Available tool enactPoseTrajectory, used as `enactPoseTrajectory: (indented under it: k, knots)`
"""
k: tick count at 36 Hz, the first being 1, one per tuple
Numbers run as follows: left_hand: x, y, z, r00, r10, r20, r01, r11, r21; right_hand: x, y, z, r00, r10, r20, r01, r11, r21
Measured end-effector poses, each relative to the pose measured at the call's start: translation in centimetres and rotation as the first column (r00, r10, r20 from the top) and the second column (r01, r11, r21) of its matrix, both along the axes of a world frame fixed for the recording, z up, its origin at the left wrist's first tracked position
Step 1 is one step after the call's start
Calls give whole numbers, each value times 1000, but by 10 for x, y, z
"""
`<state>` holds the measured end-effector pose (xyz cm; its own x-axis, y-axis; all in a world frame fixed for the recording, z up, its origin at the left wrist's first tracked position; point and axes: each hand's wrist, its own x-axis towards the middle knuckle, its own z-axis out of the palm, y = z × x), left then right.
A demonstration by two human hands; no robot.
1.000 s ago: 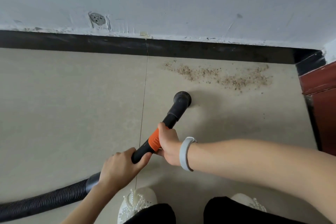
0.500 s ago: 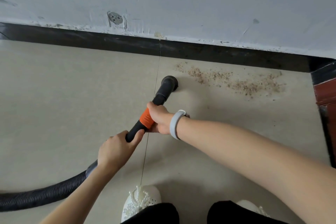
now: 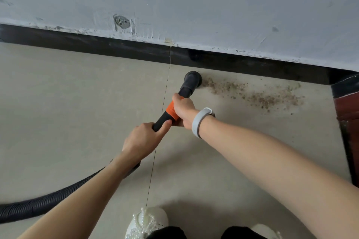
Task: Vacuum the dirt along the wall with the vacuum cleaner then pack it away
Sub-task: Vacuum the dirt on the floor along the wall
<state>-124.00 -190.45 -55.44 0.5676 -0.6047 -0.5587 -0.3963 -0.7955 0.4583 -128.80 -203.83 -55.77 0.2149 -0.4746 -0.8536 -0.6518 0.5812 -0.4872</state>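
Note:
A black vacuum nozzle rests on the beige floor just in front of the black skirting board, touching the left end of a strip of brown dirt. My right hand grips the wand at its orange band. My left hand grips the black wand just behind it. The ribbed black hose runs off to the lower left. The vacuum's body is out of view.
A grey wall with a patched round mark rises behind the skirting. A dark red door frame stands at the right edge. My white shoes are at the bottom, on the tiled floor.
Both hands have pushed the nozzle forward towards the wall and to the right; it now touches the left end of the dirt strip.

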Motion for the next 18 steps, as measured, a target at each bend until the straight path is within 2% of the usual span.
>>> enactPoseTrajectory:
  k: [5,11,18]
  knots:
    - [-15,3,-6,998,-44,-38,44,999,-7,-23,4,-7,998,-49,-27,49,999,7]
    - [-30,-9,-9,991,-121,-58,121,993,-9,-54,-6,-6,985,-172,10,171,983,62]
    - [-56,-39,-4,961,-276,-6,276,961,30,-90,-24,-4,951,-309,1,309,950,51]
